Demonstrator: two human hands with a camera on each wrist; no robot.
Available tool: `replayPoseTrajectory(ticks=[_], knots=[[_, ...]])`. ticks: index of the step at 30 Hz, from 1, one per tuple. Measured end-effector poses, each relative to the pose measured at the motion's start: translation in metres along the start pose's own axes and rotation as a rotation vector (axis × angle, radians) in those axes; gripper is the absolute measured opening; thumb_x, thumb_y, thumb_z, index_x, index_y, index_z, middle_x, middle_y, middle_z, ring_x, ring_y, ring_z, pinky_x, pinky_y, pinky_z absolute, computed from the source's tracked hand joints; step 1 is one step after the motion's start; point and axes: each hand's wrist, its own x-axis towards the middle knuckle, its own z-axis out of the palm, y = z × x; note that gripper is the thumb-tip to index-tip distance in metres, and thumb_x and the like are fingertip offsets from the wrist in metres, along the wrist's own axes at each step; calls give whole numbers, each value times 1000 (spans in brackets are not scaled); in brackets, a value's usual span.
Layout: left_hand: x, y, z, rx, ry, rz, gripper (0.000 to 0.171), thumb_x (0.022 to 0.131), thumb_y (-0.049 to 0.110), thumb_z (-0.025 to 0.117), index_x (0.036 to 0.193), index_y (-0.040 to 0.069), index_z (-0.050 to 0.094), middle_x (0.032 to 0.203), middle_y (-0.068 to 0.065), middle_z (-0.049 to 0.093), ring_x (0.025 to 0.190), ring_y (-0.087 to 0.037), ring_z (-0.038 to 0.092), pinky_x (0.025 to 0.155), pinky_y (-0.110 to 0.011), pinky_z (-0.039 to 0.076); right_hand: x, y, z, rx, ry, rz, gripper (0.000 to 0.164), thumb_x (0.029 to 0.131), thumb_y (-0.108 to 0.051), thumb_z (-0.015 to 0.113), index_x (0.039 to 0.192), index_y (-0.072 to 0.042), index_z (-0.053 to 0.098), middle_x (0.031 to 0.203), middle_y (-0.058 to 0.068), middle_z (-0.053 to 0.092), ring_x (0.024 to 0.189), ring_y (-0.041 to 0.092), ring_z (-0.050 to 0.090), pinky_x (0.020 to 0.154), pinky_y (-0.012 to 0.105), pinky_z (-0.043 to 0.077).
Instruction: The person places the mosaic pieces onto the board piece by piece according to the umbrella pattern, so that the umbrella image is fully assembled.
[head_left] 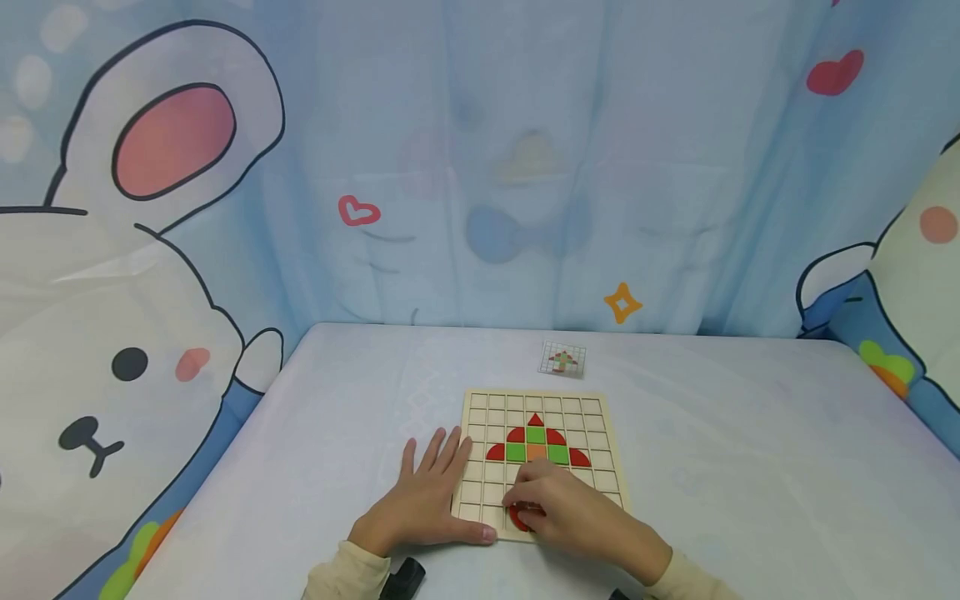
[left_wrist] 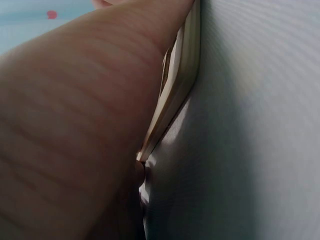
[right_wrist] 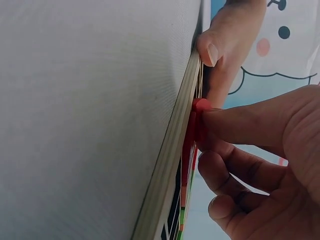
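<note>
A square wooden grid board (head_left: pixel 480 483) lies on the table, with red, green and orange pieces set in its cells. They form a stepped shape with a red triangle (head_left: pixel 535 420) on top. My left hand (head_left: pixel 423 504) rests at the board's left edge, fingers spread and thumb along the near left corner. Low on the board, my right hand (head_left: pixel 566 508) pinches a red block (right_wrist: pixel 201 106) between thumb and fingers. In the head view the red block is partly hidden by the fingers. The right wrist view shows it at the board's surface, touching other red.
Behind the board lies a small pattern card (head_left: pixel 562 360) with a similar coloured figure on a grid. A white cloth (head_left: pixel 360 400) covers the table. A blue printed curtain (head_left: pixel 450 167) hangs along the table's back edge.
</note>
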Motion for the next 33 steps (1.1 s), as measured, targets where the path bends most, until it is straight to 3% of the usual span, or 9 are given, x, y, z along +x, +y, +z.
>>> replayPoseTrajectory(ticks=[12,19,24,29,33], knots=[[0,-2,1,-3,24,10,128,83,81,71,172,5,18,179,-13,7,164,-34,-2,123,-68,-7,2,0,-1,-43,-8,-41,19,93,1,80,99,-16,84,90,-17,57,86,4,49,77,25,51],[-1,-3,1,-2,28,17,127,84,80,71,172,6,17,179,-13,6,164,-34,-4,123,-67,-9,-1,4,-11,24,40,22,12,98,-6,77,105,-13,82,98,-14,66,90,6,57,81,30,56],[-1,-2,1,-19,21,18,128,83,78,73,172,5,18,179,-14,7,164,-34,-3,123,-67,-9,-5,13,-26,39,128,67,14,100,-9,76,113,-11,80,111,-6,73,105,19,68,91,42,59],[-1,-4,3,-19,13,14,128,83,79,72,172,6,17,179,-13,6,164,-34,-4,123,-68,-8,-12,27,-38,7,245,75,18,100,-5,76,117,-6,78,115,2,72,103,24,70,86,45,60],[-2,-6,4,-10,0,28,128,83,80,71,172,5,17,179,-15,5,164,-35,-4,122,-70,-7,-18,40,-46,-48,328,134,21,99,-5,77,120,-3,76,120,6,71,112,31,69,92,52,59]])
